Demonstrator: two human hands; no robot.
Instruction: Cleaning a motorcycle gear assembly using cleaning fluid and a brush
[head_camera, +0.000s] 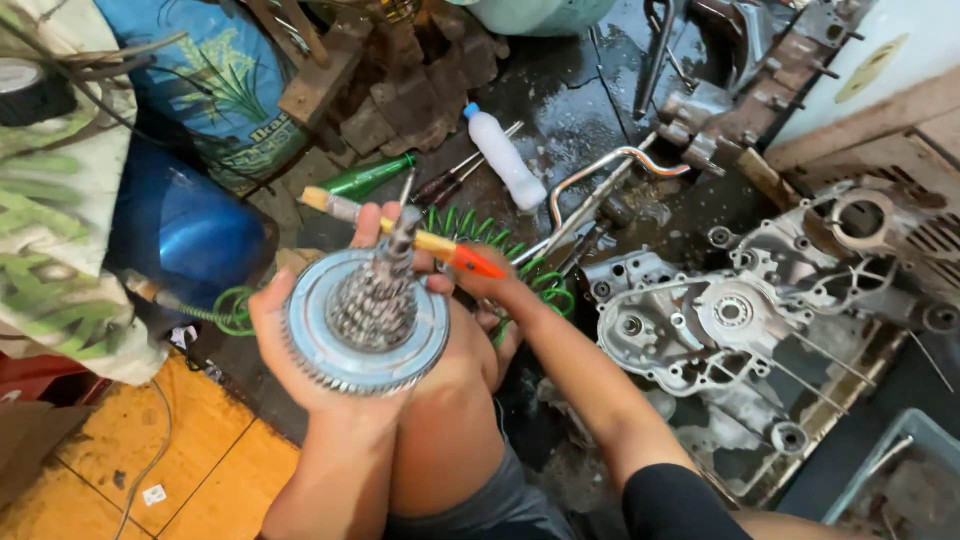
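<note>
Cradling the round gear assembly from below in the left hand, fingers curled up around its toothed rim, right above the knee and over the wet dark floor. Pinching the orange-handled brush in the right hand, fingers closed on the handle, bristle end crossing behind the upright shaft. Better done, by the look of it, keeping the assembly level and gripped firmly, working short strokes along the stacked gears, well clear of the open engine casing and the white bottle.
</note>
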